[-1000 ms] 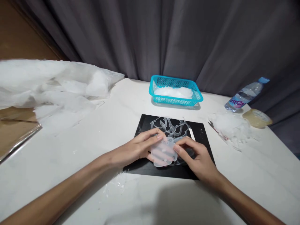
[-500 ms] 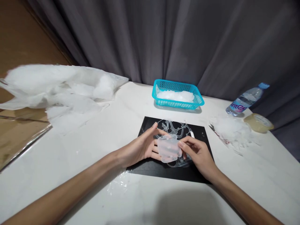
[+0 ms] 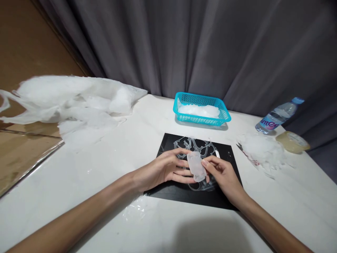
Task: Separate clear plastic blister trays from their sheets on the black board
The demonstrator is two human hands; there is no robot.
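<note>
A translucent white plastic piece with a wavy outline (image 3: 196, 167) is held up above a black board (image 3: 168, 191). My right hand (image 3: 223, 174) pinches its right edge between thumb and fingertips. From the other side, my left hand (image 3: 165, 167) reaches toward it with fingers stretched out and spread. Those fingertips meet or pass behind the piece's left edge; exact contact is unclear. On the board lie clear, looping plastic offcuts (image 3: 193, 144), partly covered by my hands. A small white strip or tool (image 3: 217, 152) lies near the board's upper right.
Behind the board stands a turquoise basket (image 3: 202, 122) holding white material. To the right are scissors (image 3: 247, 154), white scraps (image 3: 263, 149), a tape roll (image 3: 292, 142) and a tilted-looking water bottle (image 3: 279, 117). A bag of white fluffy material (image 3: 79, 95) and cardboard (image 3: 28, 147) occupy the left.
The plastic piece has turned and now looks narrower. My left thumb has come down from its raised position, while my right hand keeps its pinch. The view has shifted slightly.
</note>
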